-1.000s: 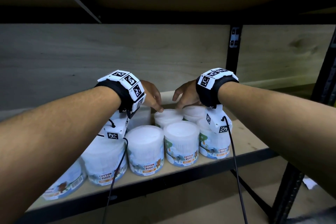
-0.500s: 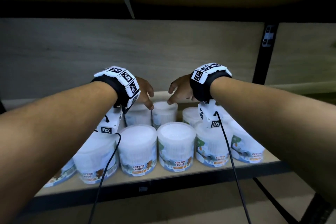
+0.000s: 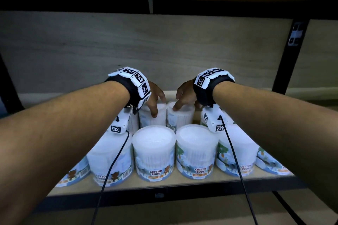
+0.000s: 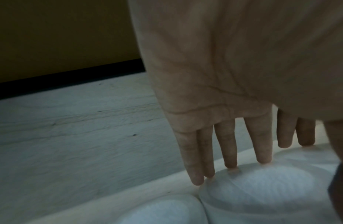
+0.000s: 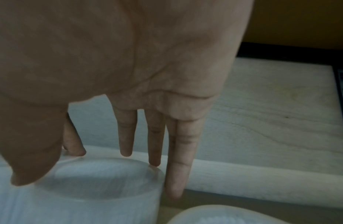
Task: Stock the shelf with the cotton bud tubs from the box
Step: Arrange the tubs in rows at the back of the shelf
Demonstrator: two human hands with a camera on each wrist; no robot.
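Several white cotton bud tubs stand in rows on the wooden shelf (image 3: 164,182). My left hand (image 3: 157,102) reaches over the front row to a back-row tub (image 3: 146,120). Its straight fingers (image 4: 230,151) touch the far part of that tub's lid (image 4: 262,189), and the thumb lies against the tub's front. My right hand (image 3: 182,97) is spread over the neighbouring back-row tub (image 3: 181,117). There the straight fingers (image 5: 126,136) reach the far rim of the lid (image 5: 90,181), the little finger hangs past its side, and the thumb rests at the near rim. The box is not in view.
A front row of tubs (image 3: 153,151) (image 3: 196,150) stands close under my wrists. More tubs sit beside the touched ones (image 4: 163,212) (image 5: 243,215). Behind is the wooden back panel (image 3: 164,51), above is another shelf, and a black post (image 3: 290,51) stands at the right.
Both hands hovered just above the back-row tubs before; they have since dropped, and their fingertips rest on the two lids. My view has shifted left and closer.
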